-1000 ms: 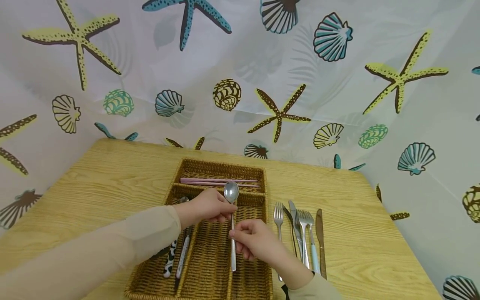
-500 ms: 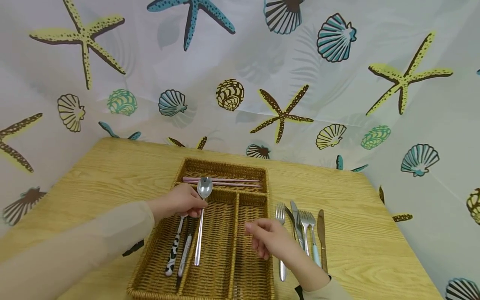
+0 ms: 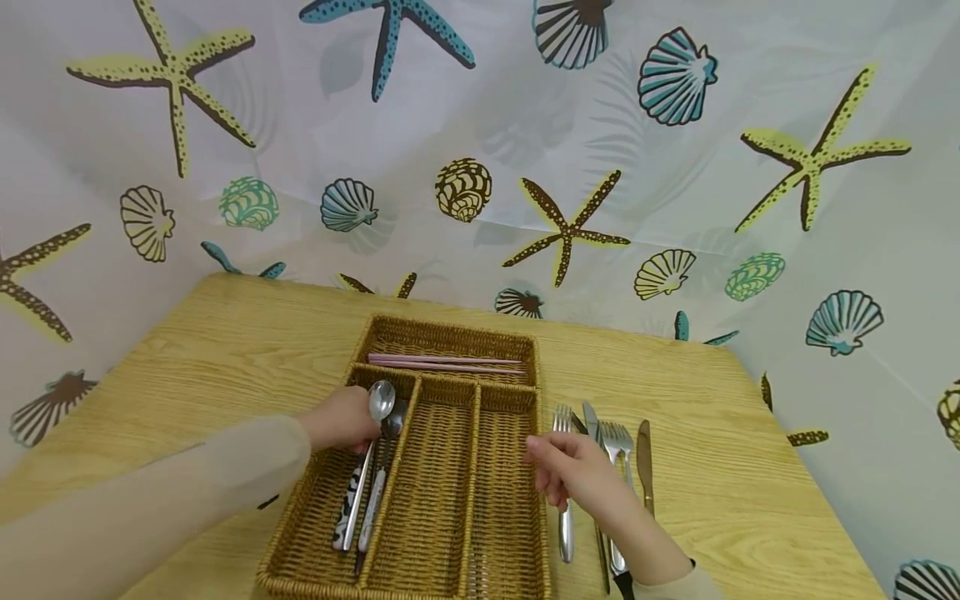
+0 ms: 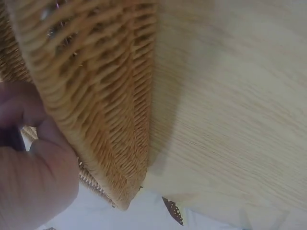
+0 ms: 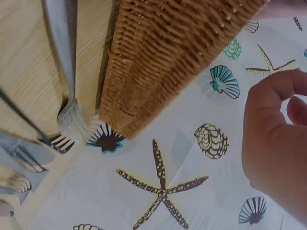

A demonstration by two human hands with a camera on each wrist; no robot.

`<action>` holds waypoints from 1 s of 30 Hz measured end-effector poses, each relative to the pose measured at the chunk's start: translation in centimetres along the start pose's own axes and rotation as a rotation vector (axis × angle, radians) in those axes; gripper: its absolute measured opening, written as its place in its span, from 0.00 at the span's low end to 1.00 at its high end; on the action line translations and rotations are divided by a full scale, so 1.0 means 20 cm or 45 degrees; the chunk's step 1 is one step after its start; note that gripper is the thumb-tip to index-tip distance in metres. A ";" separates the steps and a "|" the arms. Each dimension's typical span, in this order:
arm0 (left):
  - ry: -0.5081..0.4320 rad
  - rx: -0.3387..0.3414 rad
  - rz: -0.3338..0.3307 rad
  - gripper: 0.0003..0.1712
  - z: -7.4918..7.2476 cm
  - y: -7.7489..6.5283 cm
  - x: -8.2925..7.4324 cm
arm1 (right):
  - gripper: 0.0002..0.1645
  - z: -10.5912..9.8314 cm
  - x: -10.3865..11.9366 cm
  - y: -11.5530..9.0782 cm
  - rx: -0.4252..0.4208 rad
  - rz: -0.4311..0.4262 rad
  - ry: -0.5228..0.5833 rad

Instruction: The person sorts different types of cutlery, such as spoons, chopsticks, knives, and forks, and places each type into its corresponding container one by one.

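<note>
In the head view my left hand (image 3: 343, 419) pinches a silver spoon (image 3: 382, 401) near its neck, low in the left compartment of the wicker cutlery tray (image 3: 543, 533). The spoon lies over a cow-patterned handle (image 3: 347, 504). Beside it are a white patterned handle (image 3: 372, 508) and another spoon bowl (image 3: 394, 418). The left wrist view shows the hand (image 4: 41, 163) curled at the tray's wall, its fingertips hidden. My right hand (image 3: 581, 473) holds nothing, fingers loosely bent, over the tray's right rim near a fork (image 3: 566, 529).
Pink chopsticks (image 3: 446, 363) lie in the tray's back compartment. Right of the tray, forks (image 3: 617, 437) and knives, one of them a brown knife (image 3: 645, 467), lie on the wooden table (image 3: 720, 467). A shell-patterned cloth (image 3: 480, 125) hangs behind.
My left hand has carried the spoon leftward from above the middle divider, down into the left compartment. My right hand has let go of the handle and moved right.
</note>
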State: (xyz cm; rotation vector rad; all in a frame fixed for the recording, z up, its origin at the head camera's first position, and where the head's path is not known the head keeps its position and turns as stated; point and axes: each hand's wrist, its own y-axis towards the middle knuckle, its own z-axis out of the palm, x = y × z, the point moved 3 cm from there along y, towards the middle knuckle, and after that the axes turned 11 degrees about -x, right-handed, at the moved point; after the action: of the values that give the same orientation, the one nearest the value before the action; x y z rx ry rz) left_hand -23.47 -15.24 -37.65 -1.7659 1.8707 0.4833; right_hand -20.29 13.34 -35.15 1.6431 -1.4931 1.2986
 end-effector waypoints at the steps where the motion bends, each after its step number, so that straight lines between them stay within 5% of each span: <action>1: 0.047 0.007 0.015 0.12 0.01 0.00 -0.01 | 0.25 -0.02 0.00 0.00 -0.015 0.005 0.006; 7: 0.252 0.097 0.032 0.16 0.04 0.01 -0.04 | 0.24 -0.14 -0.02 -0.01 -0.099 0.036 -0.013; 17: 0.293 0.146 -0.005 0.14 0.07 0.02 -0.04 | 0.18 -0.40 -0.12 -0.03 -0.270 0.096 -0.174; 25: 0.134 -0.003 0.085 0.29 -0.04 0.04 -0.15 | 0.11 -0.34 -0.30 -0.01 -0.300 0.097 -0.618; 30: 0.018 -0.065 0.097 0.31 -0.08 0.04 -0.22 | 0.17 -0.27 -0.37 0.00 -0.347 0.059 -0.859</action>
State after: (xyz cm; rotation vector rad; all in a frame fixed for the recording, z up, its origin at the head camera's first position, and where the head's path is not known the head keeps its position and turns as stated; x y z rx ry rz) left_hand -24.34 -12.55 -33.73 -1.7399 1.9572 0.5524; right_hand -21.17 21.22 -39.90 1.9617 -1.9881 0.5251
